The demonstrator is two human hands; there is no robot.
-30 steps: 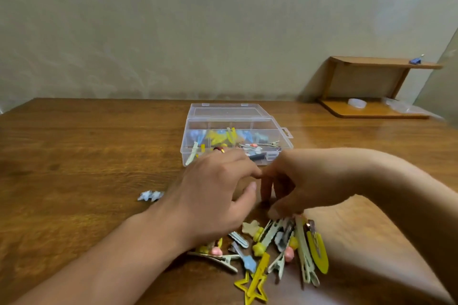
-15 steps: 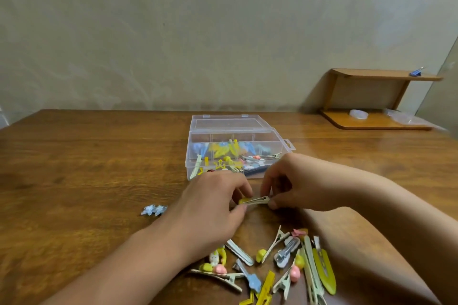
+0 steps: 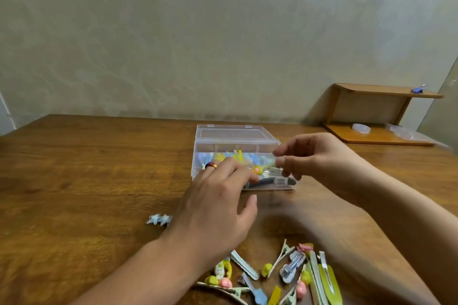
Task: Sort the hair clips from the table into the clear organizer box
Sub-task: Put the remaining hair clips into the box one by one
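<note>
Head view: right hand pinches a small clip, blurred, over the clear organizer box right end, left hand loosely spread and empty just beside, clip pile behind both wrists, nearer the person.

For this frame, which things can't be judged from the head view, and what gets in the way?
- Clip between the right hand and left hand: motion blur, which hand holds it is unclear.
- Organizer box front compartments: covered by both hands.
- Clip pile: cut off by the bottom edge, partly under the left forearm.
- Blue item on the shelf: too small to identify.
</note>
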